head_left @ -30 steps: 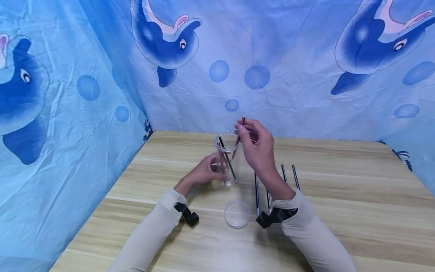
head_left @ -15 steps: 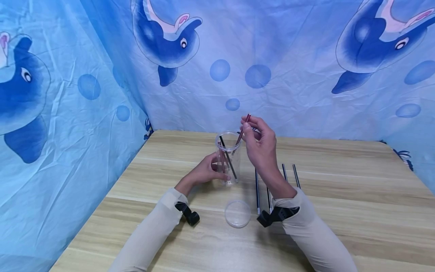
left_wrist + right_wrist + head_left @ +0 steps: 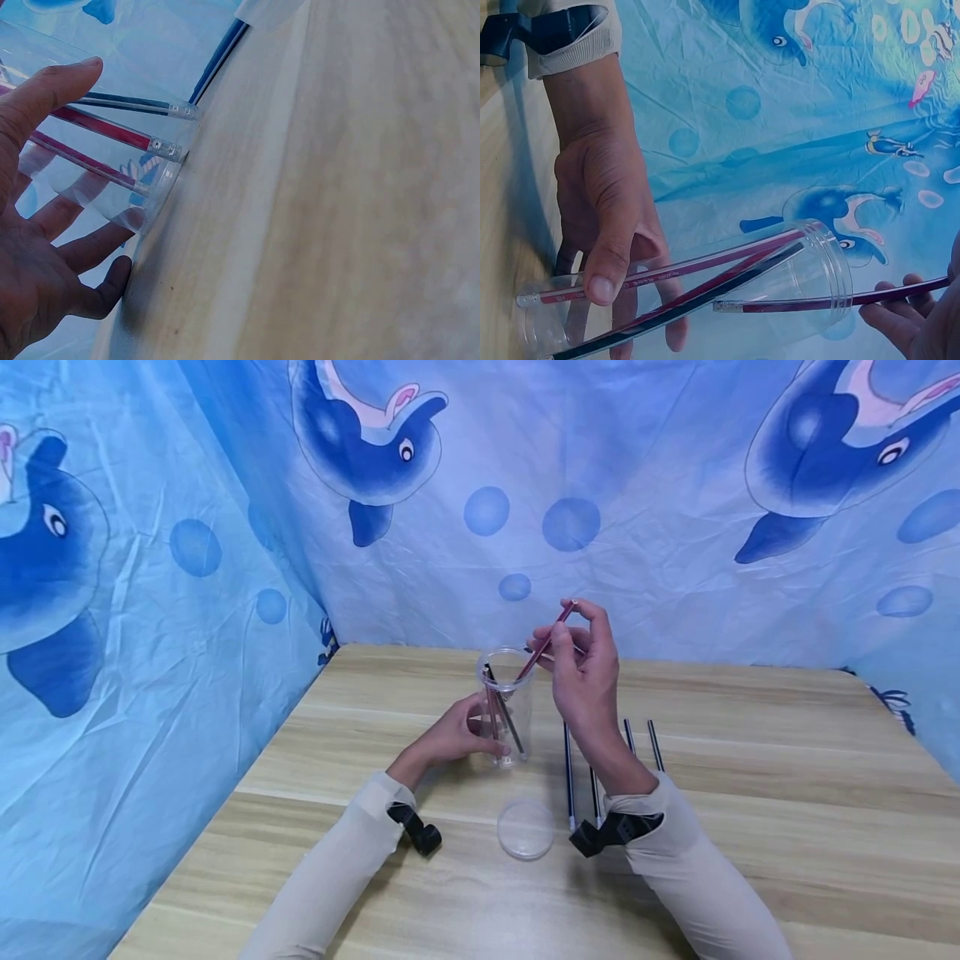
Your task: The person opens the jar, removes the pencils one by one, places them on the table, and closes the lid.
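My left hand (image 3: 453, 735) holds a clear plastic cup (image 3: 524, 718) upright on the table, thumb and fingers around its lower part. Inside lean a black pencil (image 3: 508, 714) and two red pencils, one red pencil (image 3: 667, 274) showing lettering in the right wrist view; their eraser ends rest at the bottom. Above and right of the rim, my right hand (image 3: 588, 672) pinches another red pencil (image 3: 545, 647) near its upper end. That pencil slants across the rim, and its eraser end (image 3: 727, 306) is inside the cup, well above the bottom.
A round clear lid (image 3: 525, 830) lies in front of the cup. Several dark striped pencils (image 3: 569, 781) lie on the wooden table (image 3: 337, 743) to the right, partly under my right forearm. A blue dolphin-print curtain (image 3: 420, 585) stands behind the table and along its left.
My right hand has moved up and to the right, and the red pencil in it is higher in the cup and more slanted. My left hand and the cup stay in place.
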Tool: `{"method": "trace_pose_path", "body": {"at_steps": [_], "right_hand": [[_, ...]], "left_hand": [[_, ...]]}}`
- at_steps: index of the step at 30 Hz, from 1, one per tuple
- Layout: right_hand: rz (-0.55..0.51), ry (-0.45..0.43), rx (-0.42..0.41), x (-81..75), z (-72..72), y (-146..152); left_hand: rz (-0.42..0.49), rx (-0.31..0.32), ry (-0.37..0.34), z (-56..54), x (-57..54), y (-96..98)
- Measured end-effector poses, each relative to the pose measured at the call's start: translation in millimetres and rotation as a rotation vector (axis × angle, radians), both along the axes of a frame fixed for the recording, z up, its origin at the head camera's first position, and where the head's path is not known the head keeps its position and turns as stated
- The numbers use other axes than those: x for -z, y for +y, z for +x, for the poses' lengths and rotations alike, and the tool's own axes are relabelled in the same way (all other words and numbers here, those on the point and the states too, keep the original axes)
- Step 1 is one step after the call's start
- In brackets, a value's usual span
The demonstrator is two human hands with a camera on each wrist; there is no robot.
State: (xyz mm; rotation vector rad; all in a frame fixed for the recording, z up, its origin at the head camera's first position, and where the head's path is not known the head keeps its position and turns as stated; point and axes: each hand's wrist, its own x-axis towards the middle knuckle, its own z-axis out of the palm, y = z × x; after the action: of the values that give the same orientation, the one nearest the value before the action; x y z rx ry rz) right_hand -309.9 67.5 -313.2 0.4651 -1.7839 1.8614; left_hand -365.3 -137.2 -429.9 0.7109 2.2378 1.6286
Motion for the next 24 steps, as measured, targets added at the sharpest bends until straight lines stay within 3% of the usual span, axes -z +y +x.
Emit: {"method": "trace_pose_path", "body": {"at_steps": [11, 16, 24], "right_hand": [[-0.087, 0.042, 0.043, 1.5, -5.1, 2.4], [-0.155, 0.101, 0.079, 1.7, -7.9, 3.3], [-0.169, 0.181, 0.162, -0.2, -10.3, 9.0]], "left_hand": [[-0.01, -0.008, -0.011, -3.7, -1.2, 1.6], [-0.011, -0.004, -0.021, -2.6, -1.1, 1.1], [0.017, 0.003, -0.036, -1.7, 1.0, -0.6]]}}
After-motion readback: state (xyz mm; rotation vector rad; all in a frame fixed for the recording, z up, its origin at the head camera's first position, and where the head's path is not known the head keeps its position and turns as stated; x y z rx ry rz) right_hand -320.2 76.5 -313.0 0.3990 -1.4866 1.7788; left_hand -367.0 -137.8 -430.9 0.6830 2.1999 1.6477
